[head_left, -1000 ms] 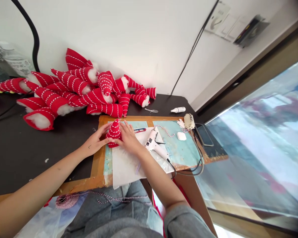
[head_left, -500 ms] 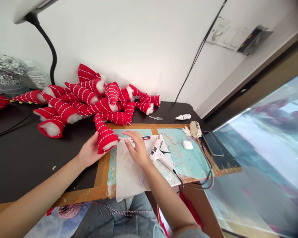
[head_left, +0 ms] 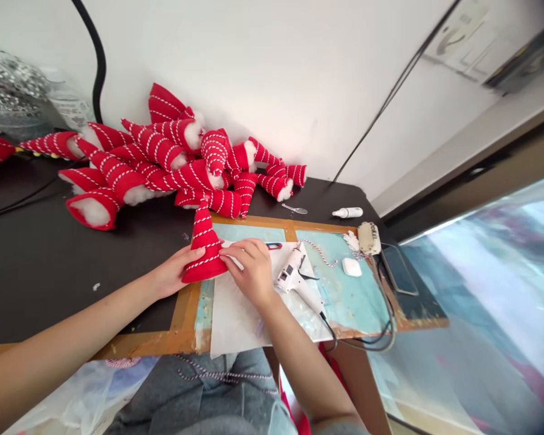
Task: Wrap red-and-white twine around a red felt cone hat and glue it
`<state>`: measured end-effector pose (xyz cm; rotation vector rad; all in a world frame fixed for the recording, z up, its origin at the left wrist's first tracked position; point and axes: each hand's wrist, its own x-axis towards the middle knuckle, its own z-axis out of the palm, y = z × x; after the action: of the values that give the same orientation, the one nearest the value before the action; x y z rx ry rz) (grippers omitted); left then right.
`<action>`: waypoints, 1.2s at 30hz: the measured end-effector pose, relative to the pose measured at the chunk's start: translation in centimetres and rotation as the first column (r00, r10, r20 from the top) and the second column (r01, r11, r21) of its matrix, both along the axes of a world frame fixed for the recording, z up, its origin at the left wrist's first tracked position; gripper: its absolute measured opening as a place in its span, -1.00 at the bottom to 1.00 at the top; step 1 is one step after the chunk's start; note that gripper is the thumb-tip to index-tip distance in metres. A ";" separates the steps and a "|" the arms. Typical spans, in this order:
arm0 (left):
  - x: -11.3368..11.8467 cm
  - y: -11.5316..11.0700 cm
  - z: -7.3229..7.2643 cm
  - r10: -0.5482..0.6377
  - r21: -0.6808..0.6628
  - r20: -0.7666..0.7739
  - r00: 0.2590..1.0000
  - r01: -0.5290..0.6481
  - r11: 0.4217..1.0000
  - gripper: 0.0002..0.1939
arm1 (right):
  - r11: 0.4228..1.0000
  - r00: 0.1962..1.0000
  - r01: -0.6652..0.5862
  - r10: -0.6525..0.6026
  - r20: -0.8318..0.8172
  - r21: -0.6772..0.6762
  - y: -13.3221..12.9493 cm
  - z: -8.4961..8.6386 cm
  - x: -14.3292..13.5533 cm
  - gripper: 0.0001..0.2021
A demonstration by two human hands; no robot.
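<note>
A red cone (head_left: 205,244) with white dashed stripes stands upright between my hands, its wide end down and its tip pointing to the wall. My left hand (head_left: 174,273) grips its left side, thumb on the front. The fingertips of my right hand (head_left: 249,266) pinch its right edge. Behind it lies a heap of similar red cones (head_left: 158,148), several with white stuffing showing at the wide end. Right of my right hand, a white glue gun (head_left: 294,279) rests on a white sheet (head_left: 233,314).
A white bottle (head_left: 348,212) and a clear spoon (head_left: 295,209) lie near the wall. At the right are a white case (head_left: 352,267), a phone (head_left: 399,270), a beige block (head_left: 369,238) and cables. Silver tinsel (head_left: 13,84) sits at the far left, by a black lamp neck (head_left: 98,60).
The held cone has turned so its stuffed opening no longer shows. My right hand has moved left and closed on its edge. The view has shifted slightly.
</note>
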<state>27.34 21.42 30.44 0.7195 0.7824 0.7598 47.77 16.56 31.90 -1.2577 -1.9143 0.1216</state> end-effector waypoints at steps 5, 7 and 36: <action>0.3 -0.1 -0.3 0.029 -0.024 -0.009 1.000 -0.029 0.999 -0.68 | 0.998 1.000 -0.007 0.005 0.019 0.069 -0.3 0.1 0.3 -0.77; 0.5 -0.1 -0.3 0.042 -0.031 -0.004 0.999 -0.042 0.999 -0.72 | 0.996 1.000 -0.008 0.008 0.011 0.084 -0.4 0.2 0.2 -0.76; 0.5 -1.0 0.9 0.061 0.081 0.053 0.997 -0.066 0.995 -0.47 | 0.958 0.978 -0.203 0.190 0.080 0.204 -1.2 1.2 0.2 -0.71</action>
<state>27.86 20.40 31.31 0.7501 0.7342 0.8690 47.94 15.35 33.12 -0.9379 -2.0422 -0.0176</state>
